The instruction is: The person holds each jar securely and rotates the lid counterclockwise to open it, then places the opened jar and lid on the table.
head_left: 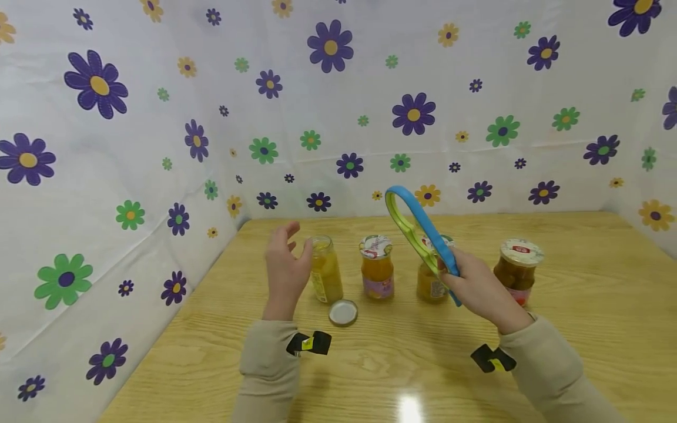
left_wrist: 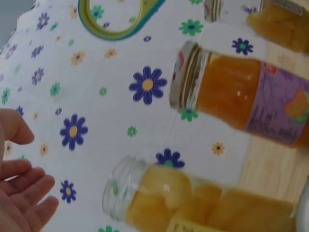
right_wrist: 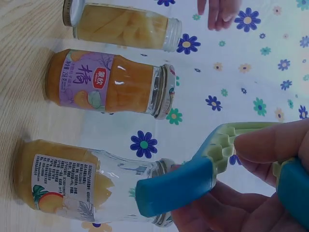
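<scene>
Gripping a blue and green looped tool (head_left: 428, 229), the right hand (head_left: 483, 291) is raised in the head view above the wooden table (head_left: 396, 364), and the loop points upward and to the left. The left hand (head_left: 285, 270), well apart from the right one, has loosely bent fingers and is just beside an uncovered jar (head_left: 328, 276) of yellow fruit. A metal lid (head_left: 343, 313) lies in front of this jar. To the right stand an orange jar (head_left: 378, 271), a third jar (head_left: 431, 286) partly behind the tool, and a dark jar (head_left: 512, 272) partly behind the right hand.

In the left wrist view, the left hand is at the left edge, its fingers free, and the rounded loop appears at the top, before the flowered cloth (left_wrist: 111, 121).

In the right wrist view, thumb and fingers are clamped on the tool, whose green inner side is toothed; it overlaps the third jar's top, but I cannot tell whether they touch
</scene>
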A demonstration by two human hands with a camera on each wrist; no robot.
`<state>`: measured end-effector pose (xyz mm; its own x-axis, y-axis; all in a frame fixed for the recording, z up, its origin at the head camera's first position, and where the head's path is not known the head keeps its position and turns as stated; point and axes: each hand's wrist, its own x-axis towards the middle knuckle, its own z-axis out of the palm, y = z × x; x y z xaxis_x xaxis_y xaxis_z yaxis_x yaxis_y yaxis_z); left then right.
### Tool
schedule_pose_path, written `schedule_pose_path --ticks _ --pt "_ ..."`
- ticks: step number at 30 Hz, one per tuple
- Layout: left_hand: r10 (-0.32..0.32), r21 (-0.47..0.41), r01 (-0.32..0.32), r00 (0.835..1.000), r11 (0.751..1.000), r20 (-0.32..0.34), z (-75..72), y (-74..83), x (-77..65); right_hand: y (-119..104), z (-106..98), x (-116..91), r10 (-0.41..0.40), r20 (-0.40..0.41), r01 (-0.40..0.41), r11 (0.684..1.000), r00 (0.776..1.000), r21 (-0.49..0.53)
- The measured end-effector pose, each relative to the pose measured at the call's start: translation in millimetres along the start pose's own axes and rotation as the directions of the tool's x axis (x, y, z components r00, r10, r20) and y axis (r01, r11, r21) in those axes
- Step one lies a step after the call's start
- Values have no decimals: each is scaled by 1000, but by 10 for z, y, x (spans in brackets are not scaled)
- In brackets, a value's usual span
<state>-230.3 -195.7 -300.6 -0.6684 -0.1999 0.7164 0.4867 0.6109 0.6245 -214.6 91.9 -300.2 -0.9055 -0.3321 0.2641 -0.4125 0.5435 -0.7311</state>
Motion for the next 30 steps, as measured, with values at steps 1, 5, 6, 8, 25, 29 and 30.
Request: schedule_pose_path --ticks 1,5,6,8,25,29,30 --pt "39 -18 -39 999 999 -3 34 36 -11 7 -15 -6 8 2 -8 1000 1000 -4" --pt "115 -84 -110 991 990 64 205 169 -83 24 -75 -40 41 7 -41 999 999 -16" --pt "112 -93 -103 990 990 91 258 191 -102 28 -91 -48 46 4 -46 999 999 -19" --pt "66 -95 -52 986 994 153 371 223 -139 34 -116 -61 52 -8 -52 998 999 -24" --pt "-437 -63 504 799 862 414 1011 -12 -324 45 -209 -63 75 -121 -77 997 990 -6" --pt "-422 -49 487 800 872 426 1083 -79 -344 57 -224 -61 77 -137 -82 996 988 -34" --pt "-419 -45 482 800 875 429 1101 -89 -345 63 -227 -61 76 -139 -82 996 987 -39"
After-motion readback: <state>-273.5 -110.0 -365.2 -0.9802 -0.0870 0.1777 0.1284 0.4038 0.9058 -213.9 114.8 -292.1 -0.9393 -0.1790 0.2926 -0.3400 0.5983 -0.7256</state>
